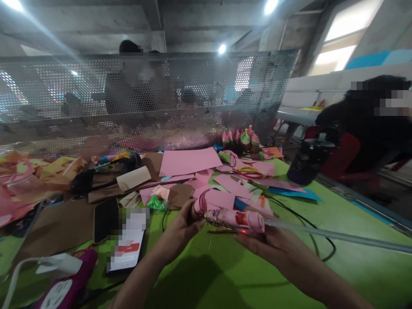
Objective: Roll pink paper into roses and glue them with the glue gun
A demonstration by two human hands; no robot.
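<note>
My left hand [180,229] pinches a curled strip of pink paper [202,201] just above the green table [225,274]. In my right hand [267,244], palm up with the fingers curled, lies a glue gun [236,219] wrapped in pink, and a long clear glue stick [337,235] trails from it to the right. The paper strip touches the gun's left end.
Pink, brown and orange paper sheets [189,161] and scraps cover the table's back half. A phone [106,219], a card, a pink power strip [64,287], scissors [249,171], folded paper flowers [244,137] and a dark bottle [305,161] lie around. A perforated metal screen [144,98] stands behind; people sit beyond it and at right.
</note>
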